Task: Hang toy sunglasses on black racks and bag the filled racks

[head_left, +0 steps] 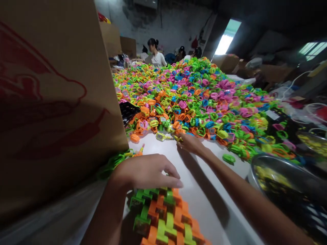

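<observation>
My left hand hovers over or rests at the far end of neat rows of plastic toy watches, green, orange and yellow. Its thumb and forefinger are apart with nothing visible between them; the other fingers are hidden. Farther out, my right hand reaches to the near edge of a big heap of loose toy watches. Its fingertips close on the end of a yellow toy watch, which lies stretched out on the white tabletop.
A tall cardboard box blocks the left side. Green pieces lie beside its base. A single green toy watch is right of my forearm. A metal bowl with yellow pieces stands at right. Behind the heap sits a person in white.
</observation>
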The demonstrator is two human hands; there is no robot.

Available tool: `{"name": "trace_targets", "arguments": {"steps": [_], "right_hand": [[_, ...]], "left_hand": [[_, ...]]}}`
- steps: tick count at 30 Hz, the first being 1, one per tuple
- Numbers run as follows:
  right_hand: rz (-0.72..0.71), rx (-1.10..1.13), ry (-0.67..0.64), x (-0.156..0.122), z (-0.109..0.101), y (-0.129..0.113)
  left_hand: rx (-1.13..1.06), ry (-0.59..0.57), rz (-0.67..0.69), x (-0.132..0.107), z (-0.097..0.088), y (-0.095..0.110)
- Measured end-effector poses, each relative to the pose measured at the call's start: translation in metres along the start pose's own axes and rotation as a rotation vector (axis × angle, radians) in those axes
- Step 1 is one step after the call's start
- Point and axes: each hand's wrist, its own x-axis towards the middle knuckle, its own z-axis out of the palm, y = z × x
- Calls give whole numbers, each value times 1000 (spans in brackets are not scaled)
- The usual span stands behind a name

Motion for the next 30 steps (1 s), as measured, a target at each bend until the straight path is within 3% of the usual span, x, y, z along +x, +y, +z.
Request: {"name": "trace_targets", "arguments": {"steps": [4,11,15,17,20,23,26,30], "right_hand": [[-56,-3,-70,-13,-5,-11],[-74,-55,49,1,13,-71],[-79,-40,26,-5,23,-94],[-101,-20,-8,-19,23,-94],[-131,15,-52,-51,19,-88],[-148,79,-57,-80,12,-82],[-111,200,-31,-103,3,-76],[34,460,12,-156,-4,-64]], "left_hand": [[20,68,18,-6,-4,-9],[129,261,-8,-11,-11,-26],[228,367,-216,-11,-13,-30],[299,422,-330,-12,-14,-33],[331,446,-373,-12,-14,-40],[350,445,-342,-10,-14,-40],[360,438,-206,-4,-11,-28],[265,279,36,5,-3,-4]]}}
